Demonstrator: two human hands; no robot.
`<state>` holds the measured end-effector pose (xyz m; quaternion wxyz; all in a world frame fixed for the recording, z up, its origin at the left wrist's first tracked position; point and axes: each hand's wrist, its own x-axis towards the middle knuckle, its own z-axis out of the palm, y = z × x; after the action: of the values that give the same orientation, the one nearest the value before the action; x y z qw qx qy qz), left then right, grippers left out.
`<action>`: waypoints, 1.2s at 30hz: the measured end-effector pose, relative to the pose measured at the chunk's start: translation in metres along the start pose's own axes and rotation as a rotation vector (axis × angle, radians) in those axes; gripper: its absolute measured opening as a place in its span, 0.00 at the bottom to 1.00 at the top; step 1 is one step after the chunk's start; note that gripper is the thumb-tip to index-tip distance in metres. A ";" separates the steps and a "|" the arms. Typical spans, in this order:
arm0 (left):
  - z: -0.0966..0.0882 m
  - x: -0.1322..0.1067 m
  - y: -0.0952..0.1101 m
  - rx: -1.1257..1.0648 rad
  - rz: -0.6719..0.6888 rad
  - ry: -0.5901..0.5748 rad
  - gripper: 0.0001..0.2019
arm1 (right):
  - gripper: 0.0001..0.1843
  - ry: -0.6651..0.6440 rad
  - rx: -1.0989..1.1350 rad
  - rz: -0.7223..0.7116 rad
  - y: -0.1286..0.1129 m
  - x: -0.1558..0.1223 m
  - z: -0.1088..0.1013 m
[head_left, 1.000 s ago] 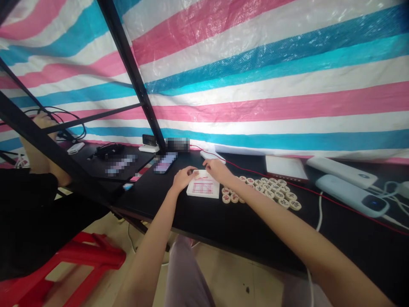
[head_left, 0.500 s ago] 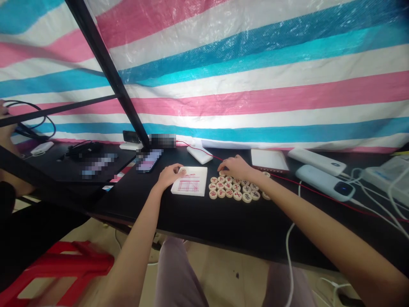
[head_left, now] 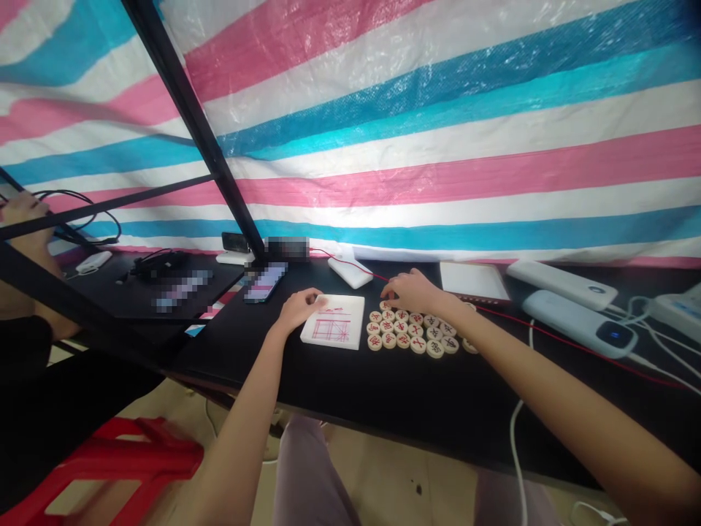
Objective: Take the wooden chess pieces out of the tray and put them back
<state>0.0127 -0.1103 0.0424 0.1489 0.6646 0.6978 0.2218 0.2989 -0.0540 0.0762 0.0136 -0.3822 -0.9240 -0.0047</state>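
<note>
Our left hand (head_left: 299, 312) touches the white box (head_left: 350, 318); our right hand (head_left: 415, 291) arches over round pieces (head_left: 402, 340); both grips indeterminable; a white device (head_left: 353, 274) lies behind.

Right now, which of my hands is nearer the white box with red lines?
Left. Your left hand touches the box at its back left corner; your right hand is off to its right, by the round pieces.

Striped sheeting (head_left: 438, 172) behind a black desk (head_left: 383, 387)
Light glints on its folds; a dark frame (head_left: 186, 109) slants at left, a red stool (head_left: 169, 454) stands on pale floor (head_left: 438, 475).
</note>
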 end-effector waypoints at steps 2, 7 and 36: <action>0.000 0.000 -0.001 -0.021 0.008 -0.002 0.17 | 0.14 0.020 0.011 -0.008 0.000 -0.001 0.001; 0.000 0.000 -0.003 -0.036 0.024 -0.010 0.18 | 0.10 -0.007 -0.009 -0.034 -0.006 -0.003 -0.001; 0.003 0.001 -0.008 -0.023 0.036 -0.007 0.17 | 0.13 -0.032 0.076 -0.099 0.008 0.013 0.001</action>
<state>0.0071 -0.1094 0.0361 0.1550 0.6760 0.6827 0.2301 0.2953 -0.0393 0.0759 0.0132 -0.3354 -0.9413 0.0358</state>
